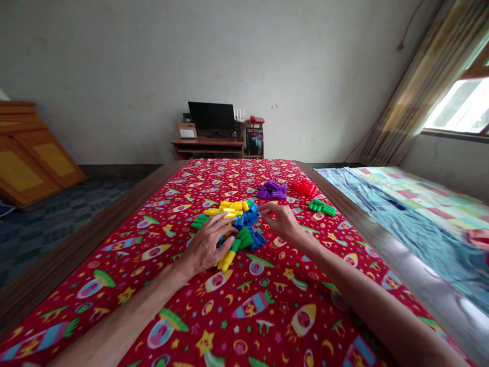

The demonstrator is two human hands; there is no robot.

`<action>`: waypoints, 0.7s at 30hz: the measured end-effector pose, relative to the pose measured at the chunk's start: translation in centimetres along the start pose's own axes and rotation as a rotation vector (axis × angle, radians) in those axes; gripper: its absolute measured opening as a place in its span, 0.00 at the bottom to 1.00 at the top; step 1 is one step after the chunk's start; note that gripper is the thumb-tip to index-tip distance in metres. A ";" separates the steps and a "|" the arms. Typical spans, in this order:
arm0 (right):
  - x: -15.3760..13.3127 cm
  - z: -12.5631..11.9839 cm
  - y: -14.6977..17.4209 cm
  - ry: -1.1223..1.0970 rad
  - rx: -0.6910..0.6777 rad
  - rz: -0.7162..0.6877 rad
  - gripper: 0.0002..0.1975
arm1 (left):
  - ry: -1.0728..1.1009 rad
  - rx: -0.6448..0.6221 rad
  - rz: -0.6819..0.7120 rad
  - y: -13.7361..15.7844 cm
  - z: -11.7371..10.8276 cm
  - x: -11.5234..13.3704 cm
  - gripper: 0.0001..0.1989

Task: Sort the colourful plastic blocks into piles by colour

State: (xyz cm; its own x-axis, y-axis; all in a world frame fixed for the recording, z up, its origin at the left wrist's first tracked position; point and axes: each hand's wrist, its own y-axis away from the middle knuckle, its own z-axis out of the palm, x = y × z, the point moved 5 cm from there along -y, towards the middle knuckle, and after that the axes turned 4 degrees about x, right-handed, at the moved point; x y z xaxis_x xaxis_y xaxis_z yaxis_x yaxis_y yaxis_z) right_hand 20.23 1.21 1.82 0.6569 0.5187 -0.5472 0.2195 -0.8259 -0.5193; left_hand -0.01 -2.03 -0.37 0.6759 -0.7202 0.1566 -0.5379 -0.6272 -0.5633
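A mixed heap of plastic toy pieces lies in the middle of the table: yellow pieces [234,205], blue pieces [249,218] and green pieces [244,236]. My left hand [212,240] rests over the left side of this heap, fingers stretched across the yellow and blue pieces and partly covering them. Just right of the heap is my right hand [281,221], its fingers bent and slightly apart beside the blue pieces, with nothing visible between them. Farther back sit a purple pile [272,190] and a red pile [304,187]. A small green group [322,207] lies to the right.
A red patterned cloth [260,311] covers the long wooden table [405,285]. Beyond it stands a desk [208,144] with a monitor [211,118]. To the right is a bed [382,204], to the left a wooden cabinet [36,153].
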 end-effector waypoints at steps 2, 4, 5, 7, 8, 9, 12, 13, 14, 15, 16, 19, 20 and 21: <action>-0.3 -0.4 -0.1 -0.017 -0.026 0.015 0.09 | -0.048 -0.100 0.044 0.0 -0.1 0.2 0.13; -1.7 0.4 0.5 -0.002 -0.109 -0.105 0.12 | -0.085 -0.174 0.063 0.2 -0.1 0.2 0.16; -2.5 1.2 1.1 0.034 -0.167 -0.200 0.13 | -0.097 -0.186 0.058 0.2 -0.2 0.1 0.18; -3.9 2.9 2.6 0.151 -0.259 -0.385 0.14 | -0.103 -0.179 0.040 0.3 -0.3 -0.1 0.21; -4.3 3.6 3.2 0.205 -0.275 -0.453 0.13 | -0.101 -0.172 0.030 0.3 -0.4 -0.1 0.21; -4.5 4.1 3.8 0.236 -0.265 -0.498 0.13 | -0.099 -0.166 0.020 0.2 -0.4 -0.1 0.20; -4.4 4.1 4.3 0.182 -0.175 -0.511 0.13 | -0.081 -0.200 -0.010 -0.3 -0.5 0.6 0.19; -4.1 3.9 4.1 0.148 -0.163 -0.481 0.15 | -0.077 -0.222 -0.017 -0.5 -0.6 1.0 0.19; -3.9 3.6 3.8 0.122 -0.166 -0.435 0.16 | -0.076 -0.243 -0.016 -0.5 -0.8 1.5 0.19; -3.7 3.3 3.4 0.102 -0.183 -0.373 0.17 | -0.083 -0.261 -0.005 -0.4 -0.9 2.0 0.19; -3.5 3.1 3.0 0.085 -0.210 -0.299 0.17 | -0.098 -0.273 0.013 -0.2 -1.0 2.5 0.19; -3.0 2.0 1.4 0.011 -0.271 -0.088 0.13 | -0.164 -0.241 0.068 1.0 -1.3 3.8 0.18; -2.7 1.4 0.9 -0.017 -0.265 -0.040 0.12 | -0.173 -0.226 0.075 1.5 -1.2 4.0 0.19; -2.4 0.5 0.2 -0.040 -0.237 -0.008 0.11 | -0.167 -0.219 0.072 1.9 -1.1 4.0 0.19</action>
State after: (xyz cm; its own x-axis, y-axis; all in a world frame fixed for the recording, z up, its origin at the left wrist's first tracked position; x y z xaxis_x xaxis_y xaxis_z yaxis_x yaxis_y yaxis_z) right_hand 18.39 -0.10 2.67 0.6266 0.5297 -0.5717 0.3908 -0.8482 -0.3576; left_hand 1.15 -6.42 0.10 0.6962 -0.7175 -0.0236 -0.6710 -0.6387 -0.3767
